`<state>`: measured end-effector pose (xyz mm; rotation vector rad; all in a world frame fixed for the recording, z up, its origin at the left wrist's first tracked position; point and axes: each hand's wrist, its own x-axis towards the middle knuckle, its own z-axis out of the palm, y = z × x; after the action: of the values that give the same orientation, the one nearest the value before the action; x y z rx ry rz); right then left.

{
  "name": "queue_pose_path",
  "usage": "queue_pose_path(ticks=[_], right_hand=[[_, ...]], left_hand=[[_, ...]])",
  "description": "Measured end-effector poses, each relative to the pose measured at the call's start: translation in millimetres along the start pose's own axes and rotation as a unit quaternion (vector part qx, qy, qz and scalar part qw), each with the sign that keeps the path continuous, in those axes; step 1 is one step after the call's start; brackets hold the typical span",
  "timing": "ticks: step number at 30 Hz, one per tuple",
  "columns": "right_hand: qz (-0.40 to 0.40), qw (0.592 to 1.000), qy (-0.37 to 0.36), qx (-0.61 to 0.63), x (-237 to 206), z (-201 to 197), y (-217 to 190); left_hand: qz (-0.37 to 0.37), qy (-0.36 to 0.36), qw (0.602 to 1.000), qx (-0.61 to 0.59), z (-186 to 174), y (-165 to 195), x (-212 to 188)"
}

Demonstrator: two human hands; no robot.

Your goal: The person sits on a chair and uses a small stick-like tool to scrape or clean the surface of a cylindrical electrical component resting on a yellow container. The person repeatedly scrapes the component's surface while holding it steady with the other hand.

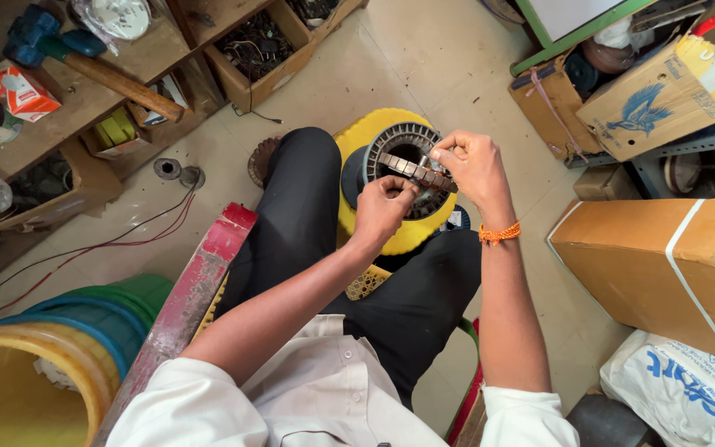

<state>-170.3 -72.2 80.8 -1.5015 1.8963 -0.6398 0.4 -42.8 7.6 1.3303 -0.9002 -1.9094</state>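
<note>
Pinching a segmented metal strip between left hand and right hand over stator core | risk: strip could slip, dropping into the core's bore.

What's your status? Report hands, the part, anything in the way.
Left hand and right hand both in grip on flat brown segmented strip. Strip held across round grey slotted metal core on yellow stool. Nothing in the way.

Bright, even daylight; soft shadows; wide-angle edge distortion.
</note>
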Motion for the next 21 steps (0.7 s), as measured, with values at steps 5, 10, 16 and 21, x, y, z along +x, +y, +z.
queue_pose_path(ticks=[5,10,16,21], right_hand=[[0.025,0.998,0.049,-0.041,6,-2,30],[0.076,0.994,0.082,0.003,-2,-7,49],[0.034,0.978,0.088,0.184,-24,-24,28],[0.046,0.977,0.081,0.191,-58,-31,5]], left_hand=[[0.031,0.04,0.997,0.055,-1,18,-20],[0.564,0.113,0.747,0.333,-19,45,-44],[0.55,-0.244,0.69,0.402,-32,85,23],[0.479,-0.283,0.758,0.34,-38,82,31]])
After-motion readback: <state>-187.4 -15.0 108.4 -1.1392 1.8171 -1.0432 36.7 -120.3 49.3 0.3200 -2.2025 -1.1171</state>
